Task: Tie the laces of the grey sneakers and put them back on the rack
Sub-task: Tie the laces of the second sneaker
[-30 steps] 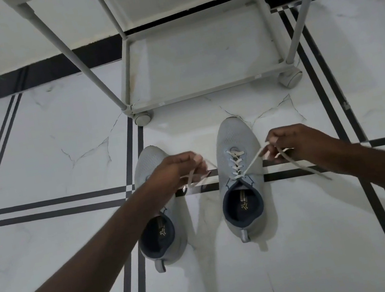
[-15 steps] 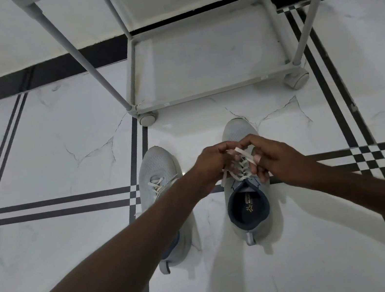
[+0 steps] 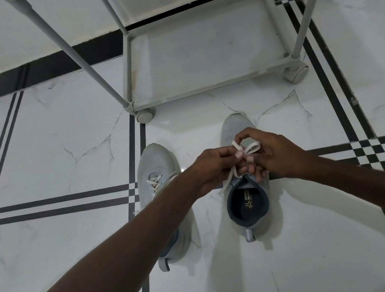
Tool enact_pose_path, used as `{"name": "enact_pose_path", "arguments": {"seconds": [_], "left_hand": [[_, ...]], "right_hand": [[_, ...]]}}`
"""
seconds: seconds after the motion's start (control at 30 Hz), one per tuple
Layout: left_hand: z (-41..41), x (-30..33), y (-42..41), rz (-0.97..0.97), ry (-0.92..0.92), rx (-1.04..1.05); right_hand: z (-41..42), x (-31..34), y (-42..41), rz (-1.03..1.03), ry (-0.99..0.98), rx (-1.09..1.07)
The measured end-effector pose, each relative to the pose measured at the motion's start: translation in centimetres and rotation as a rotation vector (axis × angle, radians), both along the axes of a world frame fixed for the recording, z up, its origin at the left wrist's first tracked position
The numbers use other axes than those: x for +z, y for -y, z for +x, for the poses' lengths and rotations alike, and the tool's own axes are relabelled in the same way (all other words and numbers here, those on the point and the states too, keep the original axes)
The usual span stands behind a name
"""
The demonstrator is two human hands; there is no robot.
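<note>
Both my hands, left hand [image 3: 212, 169] and right hand [image 3: 274, 154], pinch the white lace [image 3: 246, 149] loops over the right sneaker [image 3: 247, 203]; knot seemingly unfinished. Left sneaker [image 3: 154, 162] lies beside it, untied.

The rack [image 3: 193, 42] has an open bottom shelf facing the sneakers. Its slanted front posts flank that opening. Bare floor [image 3: 193, 112] lies before the rack.

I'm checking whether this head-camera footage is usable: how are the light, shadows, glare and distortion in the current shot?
Head view: dim, even light; soft shadows trail from both sneakers and forearms toward the camera. A faint sheen on the floor below the rack. Wide-angle bending splays the rack poles outward. The left hand, right hand and lace are reasonably sharp; a dark blur smears the upper right corner.
</note>
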State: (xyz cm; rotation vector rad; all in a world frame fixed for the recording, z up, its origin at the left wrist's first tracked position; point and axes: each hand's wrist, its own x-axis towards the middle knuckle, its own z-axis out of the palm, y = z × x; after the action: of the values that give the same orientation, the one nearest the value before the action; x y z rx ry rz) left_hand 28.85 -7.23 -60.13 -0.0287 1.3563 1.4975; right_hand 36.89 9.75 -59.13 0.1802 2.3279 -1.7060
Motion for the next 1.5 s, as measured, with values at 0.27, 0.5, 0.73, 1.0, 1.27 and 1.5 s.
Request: {"name": "enact_pose_path", "arguments": {"seconds": [0.27,0.5,0.73,1.0,1.27,1.5], "left_hand": [[0.0,-0.2,0.2,-0.089,-0.184,-0.014],[-0.2,1.1,-0.1,-0.384,-1.252,-0.42],[1.8,0.3,-0.8,-0.501,-1.605,-0.239],[2.6,-0.5,1.5,-0.632,-1.072,0.062],[4.0,-1.1,4.1,-0.819,-1.471,-0.521],[3.6,-1.6,6.9,-0.828,-1.084,-0.464]], "right_hand": [[-0.7,-1.3,-0.9,-0.363,0.275,-0.088],[-1.5,-1.9,-1.0,-0.407,0.416,-0.14],[-1.8,-1.2,-1.4,-0.382,0.454,-0.041],[-0.7,-2.1,-2.4,0.694,-0.169,0.17],[0.9,-3.3,-2.1,0.814,-0.206,0.357],[0.6,-4.2,-5.0,0.305,0.177,0.304]]}}
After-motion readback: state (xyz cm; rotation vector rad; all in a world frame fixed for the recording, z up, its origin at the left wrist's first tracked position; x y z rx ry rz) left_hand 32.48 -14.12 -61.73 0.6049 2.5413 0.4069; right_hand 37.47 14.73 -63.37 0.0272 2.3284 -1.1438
